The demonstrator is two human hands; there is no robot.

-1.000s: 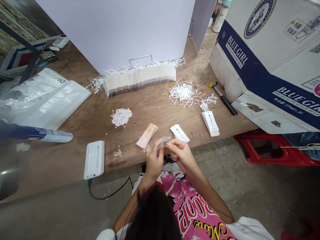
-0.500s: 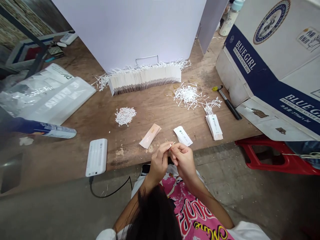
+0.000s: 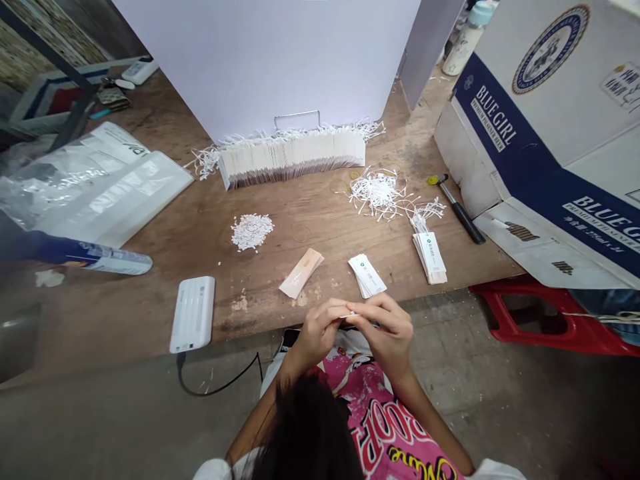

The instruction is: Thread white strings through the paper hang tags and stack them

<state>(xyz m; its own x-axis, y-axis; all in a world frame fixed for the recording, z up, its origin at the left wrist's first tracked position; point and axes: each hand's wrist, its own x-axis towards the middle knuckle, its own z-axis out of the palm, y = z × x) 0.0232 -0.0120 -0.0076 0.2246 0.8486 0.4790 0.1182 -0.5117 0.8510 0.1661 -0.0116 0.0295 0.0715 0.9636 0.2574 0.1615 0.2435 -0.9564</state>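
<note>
My left hand [image 3: 319,331] and my right hand [image 3: 386,331] meet in front of the table's near edge, fingertips pinched together. Between them shows a thin white piece [image 3: 349,315], mostly covered by the fingers; its exact kind cannot be made out. Just beyond my right hand lies a small fanned stack of white printed tags [image 3: 367,275]. A stack of pinkish-beige tags [image 3: 301,273] rests beyond my left hand. Farther right is a bundle of strung tags [image 3: 430,257], its white strings pointing away from me.
Loose white strings [image 3: 379,192] and a heap of tiny white pieces [image 3: 252,231] lie on the wooden table. Behind stands a long row of strung tags [image 3: 295,159]. A hammer [image 3: 463,217] and carton [image 3: 530,133] are right; a power bank [image 3: 193,313] and spray can [image 3: 100,257] left.
My right hand has turned and shifted slightly right, its fingers now lying across the white piece. Both hands sit a little lower. The piece now lies nearly level instead of slanting up.
</note>
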